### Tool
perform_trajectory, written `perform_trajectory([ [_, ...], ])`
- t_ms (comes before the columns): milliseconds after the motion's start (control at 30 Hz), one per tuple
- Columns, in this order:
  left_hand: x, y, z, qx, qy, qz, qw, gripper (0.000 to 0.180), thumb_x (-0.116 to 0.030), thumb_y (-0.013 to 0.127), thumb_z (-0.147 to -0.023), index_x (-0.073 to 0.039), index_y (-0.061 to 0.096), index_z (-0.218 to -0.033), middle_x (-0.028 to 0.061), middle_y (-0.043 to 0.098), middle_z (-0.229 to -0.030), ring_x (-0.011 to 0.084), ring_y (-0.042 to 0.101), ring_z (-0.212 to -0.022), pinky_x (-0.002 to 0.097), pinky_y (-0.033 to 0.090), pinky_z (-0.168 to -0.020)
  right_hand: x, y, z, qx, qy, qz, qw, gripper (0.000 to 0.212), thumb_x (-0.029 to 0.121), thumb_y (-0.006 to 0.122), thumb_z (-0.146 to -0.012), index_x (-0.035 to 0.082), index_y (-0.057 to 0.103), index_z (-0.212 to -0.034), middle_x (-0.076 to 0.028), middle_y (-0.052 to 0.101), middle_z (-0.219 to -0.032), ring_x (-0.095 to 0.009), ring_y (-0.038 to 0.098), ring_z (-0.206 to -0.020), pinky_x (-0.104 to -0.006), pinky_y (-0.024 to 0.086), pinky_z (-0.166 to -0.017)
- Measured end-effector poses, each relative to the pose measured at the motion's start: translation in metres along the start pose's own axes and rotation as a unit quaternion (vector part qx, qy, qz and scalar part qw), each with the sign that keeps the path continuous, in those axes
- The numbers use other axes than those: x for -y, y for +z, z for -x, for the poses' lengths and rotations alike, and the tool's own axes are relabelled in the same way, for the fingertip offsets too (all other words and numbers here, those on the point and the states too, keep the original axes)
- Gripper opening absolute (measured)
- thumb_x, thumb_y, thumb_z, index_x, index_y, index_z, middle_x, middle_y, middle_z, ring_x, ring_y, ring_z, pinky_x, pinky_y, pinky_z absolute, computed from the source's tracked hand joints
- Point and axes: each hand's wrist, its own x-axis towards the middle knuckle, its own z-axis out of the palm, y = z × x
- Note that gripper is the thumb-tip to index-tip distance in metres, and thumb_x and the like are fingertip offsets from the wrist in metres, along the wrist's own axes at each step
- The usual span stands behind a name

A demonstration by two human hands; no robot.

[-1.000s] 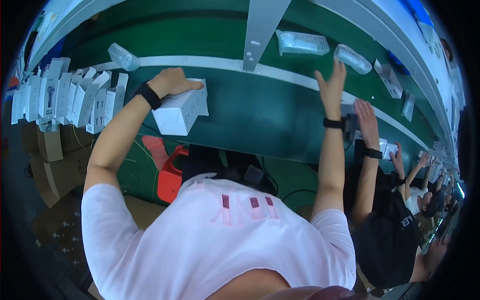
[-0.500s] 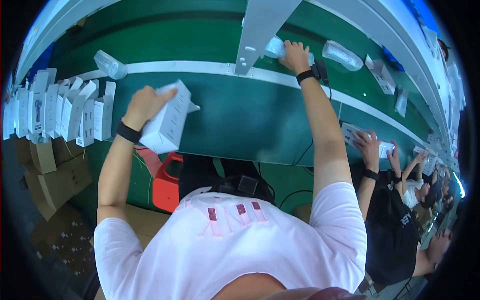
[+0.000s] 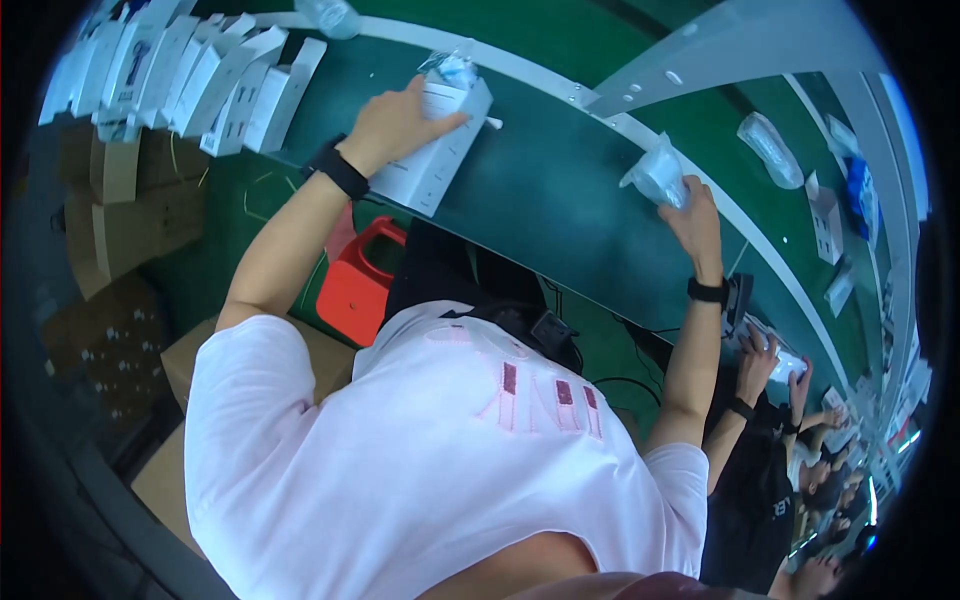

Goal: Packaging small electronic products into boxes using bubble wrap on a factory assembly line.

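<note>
So closest to the camera is the wearer's white T-shirt (image 3: 450,480) with pink lettering, and a red stool (image 3: 355,295) sits just past it on the left. Next up is the green tabletop (image 3: 570,235), with the white box (image 3: 440,175) near its front edge, kinda tilted. The left hand (image 3: 390,128) has it gripped, thumb across the printed face, and some crinkly clear plastic (image 3: 455,68) pokes out at the far end. Right hand (image 3: 695,225) is well apart from that, fingers curled around the near end of a clear wrapped bundle (image 3: 658,172); can't tell if the bundle touches the table. Over left there's a row of white cartons (image 3: 180,90). Further back runs a pale rail (image 3: 540,75), and beyond it lies a bubble-wrapped package (image 3: 770,150).
</note>
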Motion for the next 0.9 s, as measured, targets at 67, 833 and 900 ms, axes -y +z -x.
perform_trajectory([
  [67, -0.003, 0.027, 0.015, -0.003, 0.033, 0.022, 0.999, 0.103, -0.066, 0.062, -0.072, 0.007, 0.031, -0.137, 0.0242, 0.067, -0.083, 0.0389, 0.067, -0.081, 0.0446, 0.054, -0.074, 0.019, -0.013, 0.015, 0.015, -0.034, 0.019, 0.999, 0.054, 0.012, 0.071, -0.062, 0.003, 0.056, -0.113, -0.018, 0.058, -0.104, -0.039, 0.056, -0.101, -0.0435, 0.043, -0.092],
  [833, -0.132, -0.026, 0.112, -0.145, 0.306, 0.405, 0.849, 0.074, -0.019, 0.08, -0.063, -0.012, 0.05, -0.131, 0.0151, 0.057, -0.106, 0.032, 0.059, -0.091, 0.037, 0.05, -0.077, 0.191, -0.167, 0.103, -0.225, -0.441, -0.002, 0.869, 0.021, 0.0, 0.064, -0.075, -0.001, 0.065, -0.096, -0.012, 0.062, -0.081, -0.028, 0.061, -0.076, -0.0526, 0.042, -0.097],
  [900, -0.132, -0.027, 0.113, -0.155, 0.301, 0.396, 0.854, 0.074, -0.02, 0.08, -0.063, -0.012, 0.051, -0.13, 0.0149, 0.057, -0.105, 0.0316, 0.06, -0.09, 0.0369, 0.05, -0.076, 0.192, -0.162, 0.103, -0.235, -0.456, 0.007, 0.858, 0.025, 0.005, 0.066, -0.071, 0.002, 0.067, -0.095, -0.01, 0.061, -0.081, -0.025, 0.059, -0.075, -0.0491, 0.043, -0.093],
])
